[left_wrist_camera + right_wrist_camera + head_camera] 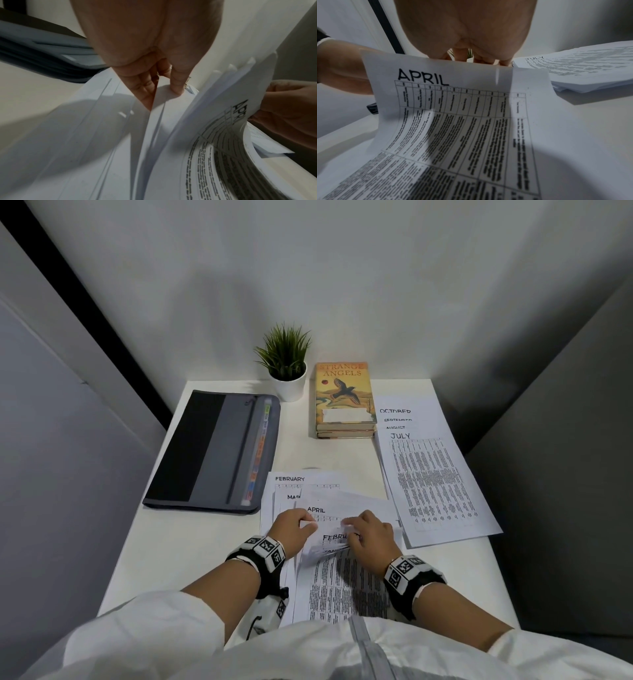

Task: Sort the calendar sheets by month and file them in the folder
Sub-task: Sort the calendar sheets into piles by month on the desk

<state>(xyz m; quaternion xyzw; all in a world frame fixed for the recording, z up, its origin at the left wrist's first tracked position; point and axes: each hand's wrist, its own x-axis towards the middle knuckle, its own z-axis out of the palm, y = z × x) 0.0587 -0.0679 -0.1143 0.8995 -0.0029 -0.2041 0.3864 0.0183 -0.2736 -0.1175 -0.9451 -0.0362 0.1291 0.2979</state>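
Note:
A loose pile of calendar sheets [339, 580] lies at the desk's near edge, with FEBRUARY [289, 479], a partly covered sheet that starts MAR, and APRIL headings showing. My right hand [368, 534] holds the APRIL sheet [453, 121] by its top edge, fingers [481, 59] curled behind it, and the sheet curves upward. My left hand [294, 529] pinches the left edge of lifted sheets [154, 135] in the same pile. A second stack [435, 474] with JULY on top lies to the right. The grey folder [212, 453] with coloured tabs lies closed on the left.
A small potted plant [287, 364] stands at the back of the white desk [308, 446]. Two stacked books [344, 402] lie beside it. Grey walls close in on both sides. Bare desk shows between folder, books and piles.

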